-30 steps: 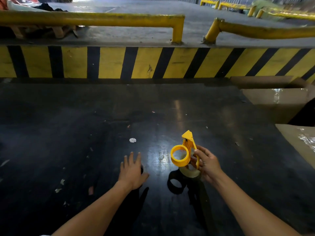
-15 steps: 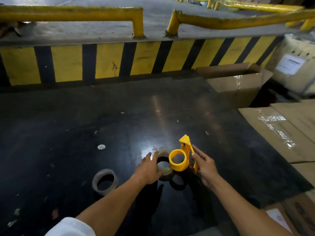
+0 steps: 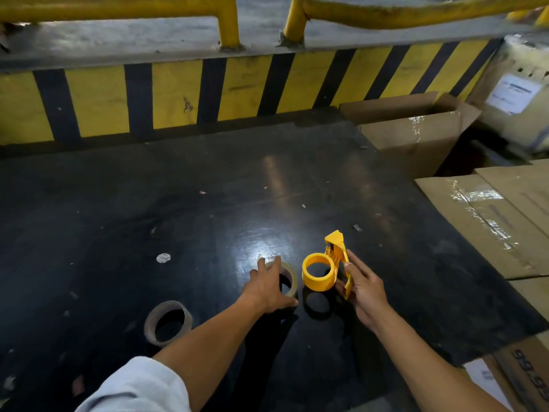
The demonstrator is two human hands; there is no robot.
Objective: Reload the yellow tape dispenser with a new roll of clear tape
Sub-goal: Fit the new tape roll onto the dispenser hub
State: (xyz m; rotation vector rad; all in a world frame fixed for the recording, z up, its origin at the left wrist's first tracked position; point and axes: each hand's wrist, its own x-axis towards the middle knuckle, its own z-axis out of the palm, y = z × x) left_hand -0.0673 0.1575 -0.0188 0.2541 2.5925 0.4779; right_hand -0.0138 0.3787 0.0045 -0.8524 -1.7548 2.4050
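The right hand (image 3: 364, 288) holds the yellow tape dispenser (image 3: 325, 270) above the dark bench (image 3: 178, 203); its grip is closed on the flat handle, fingers along the far face and thumb on the near one; the empty hub ring faces left, toward the other hand, and the cutter end points up and away. The left hand (image 3: 267, 288) rests on a roll of clear tape (image 3: 289, 278) just left of the dispenser; its grip is half closed around the roll, fingers over the far rim and thumb at the near edge, though whether the roll is lifted off the bench cannot be told. A bare brown cardboard core (image 3: 167, 325) lies on the bench nearer the person, beside the left forearm, well apart from the dispenser. Cardboard boxes (image 3: 416, 129) stand along the right side; a yellow and black striped wall (image 3: 237, 90) runs along the far edge.
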